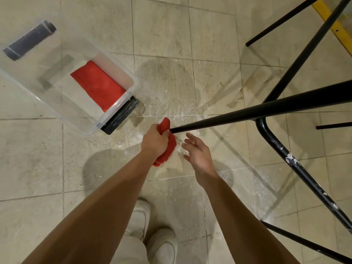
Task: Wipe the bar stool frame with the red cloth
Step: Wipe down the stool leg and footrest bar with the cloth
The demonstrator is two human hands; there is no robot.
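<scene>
Many dusty beige tiles, clear bin, stool leg

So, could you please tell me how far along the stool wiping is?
Done, it seems: the long black leg looks free of marks along its visible length. In hand: the left hand grips the red cloth around that leg's tip, with the right hand open beside it. Left: the speckled leg on the right carries white flecks and needs wiping.
</scene>
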